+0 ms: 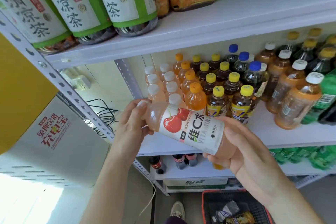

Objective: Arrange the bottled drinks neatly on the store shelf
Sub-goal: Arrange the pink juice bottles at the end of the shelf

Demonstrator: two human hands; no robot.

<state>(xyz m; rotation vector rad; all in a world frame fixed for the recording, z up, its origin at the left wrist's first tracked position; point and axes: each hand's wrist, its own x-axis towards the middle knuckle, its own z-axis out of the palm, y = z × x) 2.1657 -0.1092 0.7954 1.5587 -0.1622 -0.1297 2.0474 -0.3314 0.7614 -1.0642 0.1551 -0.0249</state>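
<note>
The left hand point(129, 125) curls its fingers point(135, 102) round the neck of the cherry bottle point(183, 129), and the right hand point(241, 149) grips its base. It is best stood upright, label outward, seemingly fronting the shorter white-capped row point(153, 90).

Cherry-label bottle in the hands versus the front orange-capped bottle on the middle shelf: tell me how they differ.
The cherry-label bottle has a white cap and pale pink drink; the orange-capped bottle holds orange drink. The cherry-label bottle lies tilted, gripped by the left hand at the neck and the right hand at the base; the orange-capped bottle stands upright on the shelf. Both are capped clear plastic bottles.
</note>
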